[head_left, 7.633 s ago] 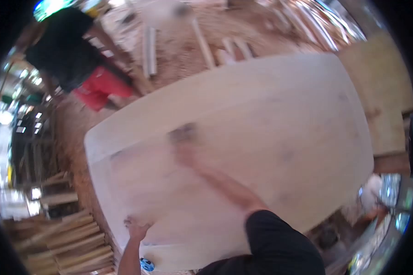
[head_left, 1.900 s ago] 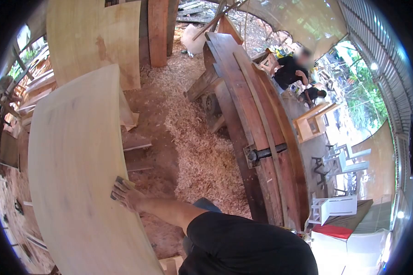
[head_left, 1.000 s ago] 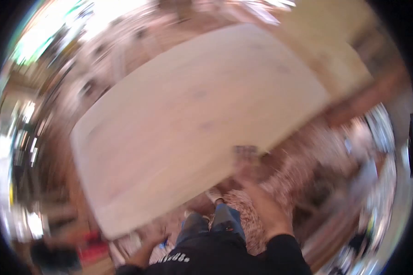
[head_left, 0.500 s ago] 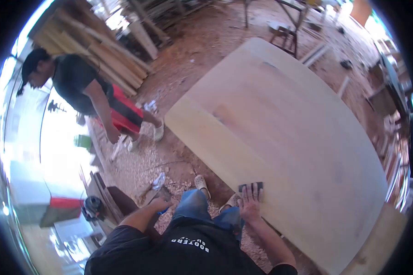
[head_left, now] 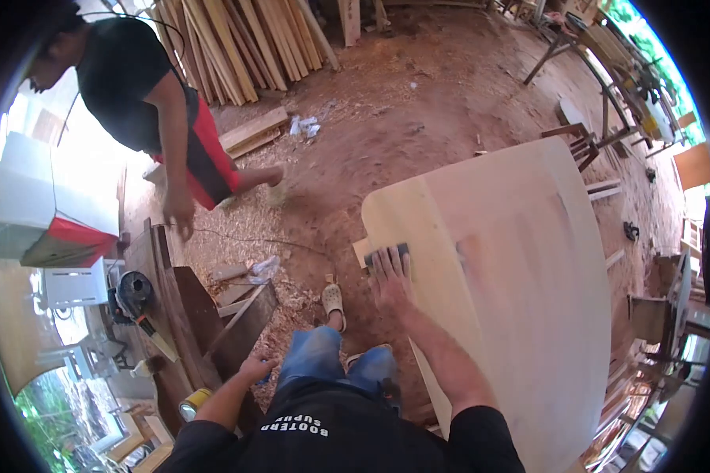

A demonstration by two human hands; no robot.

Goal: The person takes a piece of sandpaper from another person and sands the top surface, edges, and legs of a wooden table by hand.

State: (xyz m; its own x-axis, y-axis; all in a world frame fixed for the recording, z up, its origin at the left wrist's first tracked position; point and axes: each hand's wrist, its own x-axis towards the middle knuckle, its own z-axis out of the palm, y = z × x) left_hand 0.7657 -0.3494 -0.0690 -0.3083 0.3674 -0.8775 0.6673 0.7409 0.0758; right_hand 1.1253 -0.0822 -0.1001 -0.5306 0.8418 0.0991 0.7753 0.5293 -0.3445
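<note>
My right hand point(head_left: 390, 282) presses a dark sanding block point(head_left: 403, 250) onto a large pale wooden panel point(head_left: 521, 284), near its left edge. The fingers lie over the block, with the fingertips at its far side. The panel has rounded corners, a lighter strip along the left and some dark smudges. My left hand point(head_left: 256, 368) hangs low beside my left thigh with its fingers curled. A bit of blue shows beneath it, too small to name. Dark boards point(head_left: 193, 303) stand just left of that hand.
A person in a black shirt point(head_left: 126, 79) and red shorts walks at the left. A power tool point(head_left: 136, 292) and a yellow can point(head_left: 195, 404) lie on the left. Long planks point(head_left: 244, 47) lean at the back. Wood shavings point(head_left: 300, 311) cover the ground.
My right hand and the sanding block have moved farther up along the panel's left edge. My view has shifted, and the other person has stepped along, one leg now trailing behind.
</note>
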